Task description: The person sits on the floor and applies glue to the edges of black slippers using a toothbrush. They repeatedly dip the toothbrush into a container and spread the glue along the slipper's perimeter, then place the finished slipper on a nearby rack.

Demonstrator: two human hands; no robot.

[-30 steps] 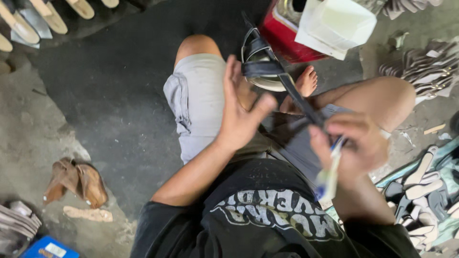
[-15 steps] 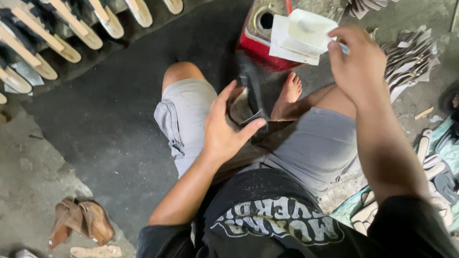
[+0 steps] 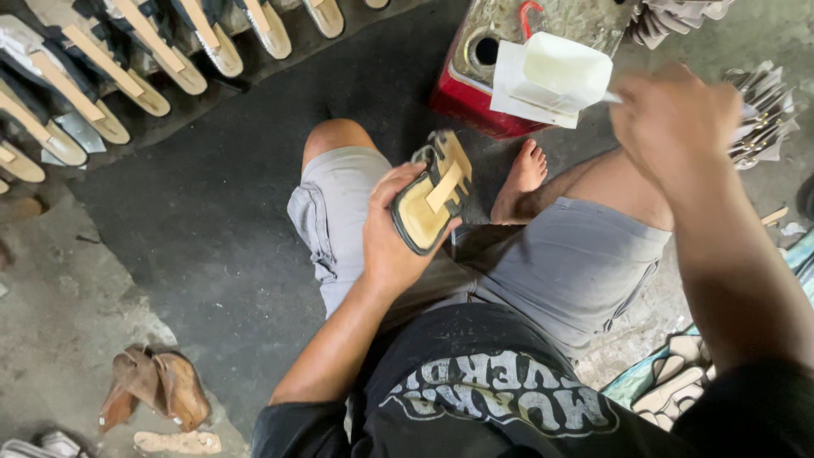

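While the person sits on the dark floor mat [image 3: 212, 220], the left hand [image 3: 394, 237] has its grip closed around a sandal [image 3: 432, 193] (sole up, tan strap across) above the left thigh. At two o'clock the right hand [image 3: 674, 119] is blurred beside a white tub [image 3: 560, 72] on a red can [image 3: 475, 97]; its grip cannot be told. Sandals [image 3: 127, 76] line up at ten o'clock.

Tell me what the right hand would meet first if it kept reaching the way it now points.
Probably the white tub on the red can: the right hand points left at it, though depth is unclear.
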